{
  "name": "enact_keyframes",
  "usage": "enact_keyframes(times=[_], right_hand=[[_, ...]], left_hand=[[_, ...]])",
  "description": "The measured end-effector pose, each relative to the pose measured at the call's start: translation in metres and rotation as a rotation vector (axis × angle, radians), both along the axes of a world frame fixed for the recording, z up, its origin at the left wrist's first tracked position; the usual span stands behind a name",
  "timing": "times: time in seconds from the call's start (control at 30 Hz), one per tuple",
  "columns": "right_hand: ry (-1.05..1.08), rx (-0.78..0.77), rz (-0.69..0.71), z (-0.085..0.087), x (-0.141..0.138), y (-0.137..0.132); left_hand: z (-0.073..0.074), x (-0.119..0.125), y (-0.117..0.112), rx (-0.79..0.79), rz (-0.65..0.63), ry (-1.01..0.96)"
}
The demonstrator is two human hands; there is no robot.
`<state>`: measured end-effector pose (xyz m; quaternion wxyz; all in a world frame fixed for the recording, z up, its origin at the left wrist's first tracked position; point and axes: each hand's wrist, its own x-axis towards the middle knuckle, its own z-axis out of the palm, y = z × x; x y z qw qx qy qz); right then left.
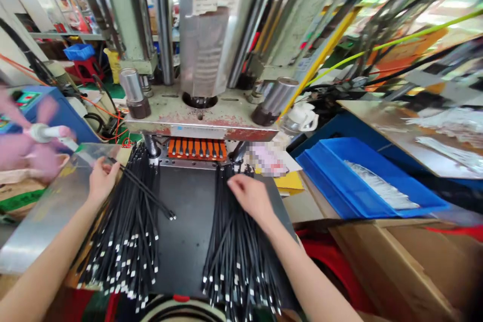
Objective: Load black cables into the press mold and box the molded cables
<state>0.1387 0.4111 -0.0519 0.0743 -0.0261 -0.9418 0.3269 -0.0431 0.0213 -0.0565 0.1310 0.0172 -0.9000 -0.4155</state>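
Note:
In the head view my left hand (101, 180) pinches the upper ends of a few black cables (153, 197), which slant down to the right with their metal-tipped plugs at the far end. Beneath them lies the left bundle of black cables (124, 241), fanned out towards me with many pale plug tips. My right hand (252, 199) is closed over the top of the right cable bundle (236, 256); whatever its fingers grip is hidden. Between the bundles is a black work plate (181, 241). Behind it, an orange mould insert (196, 149) holds several black cable ends in a row.
A press with a heavy platen (199, 118) and steel posts stands directly ahead. On the right are a blue tray (362, 181) with white strips and a cardboard box (400, 266). A pink fan (33, 133) stands at the left, beside a metal sheet (41, 211).

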Motion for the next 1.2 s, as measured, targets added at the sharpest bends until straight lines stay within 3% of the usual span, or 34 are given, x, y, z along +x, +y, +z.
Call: enact_keyframes(times=[0.1,0.17,0.27,0.4,0.47,0.57,0.67,0.73,0.83,0.9,0.97,1.03,1.2], right_hand=[[0.096,-0.033,-0.384,-0.029,0.013,0.041],[0.13,-0.088,-0.518,-0.046,0.017,0.054],[0.137,-0.128,-0.507,-0.057,0.011,0.05],[0.146,-0.082,-0.43,-0.051,-0.01,0.03],[0.156,-0.091,-0.461,-0.049,-0.018,0.027],[0.198,-0.224,-0.585,-0.052,-0.021,0.032],[0.251,-0.39,-0.697,-0.06,-0.021,0.038],[0.27,-0.443,-0.714,-0.063,-0.022,0.041],[0.288,-0.471,-0.706,-0.064,-0.025,0.041],[0.288,-0.476,-0.7,-0.062,-0.025,0.041],[0.289,-0.488,-0.684,-0.061,-0.025,0.042],[0.293,-0.508,-0.664,-0.061,-0.025,0.042],[0.29,-0.524,-0.634,-0.063,-0.027,0.044]], left_hand=[[-0.011,0.006,0.005,0.051,0.122,0.072],[-0.013,0.012,0.012,0.16,0.157,0.107],[-0.01,0.021,0.023,0.324,0.152,0.106],[-0.004,0.026,0.029,0.442,0.105,0.086],[-0.003,0.026,0.027,0.458,0.098,0.098],[0.001,0.03,0.023,0.407,0.058,0.125],[0.017,0.036,0.026,0.282,-0.14,0.096],[0.034,0.04,0.037,0.15,-0.426,-0.014],[0.059,0.042,0.069,-0.112,-0.962,-0.222],[0.068,0.039,0.095,-0.208,-1.19,-0.278],[0.072,0.031,0.118,-0.185,-1.232,-0.27],[0.074,0.024,0.133,-0.079,-1.157,-0.234],[0.085,0.02,0.134,0.253,-1.044,-0.214]])
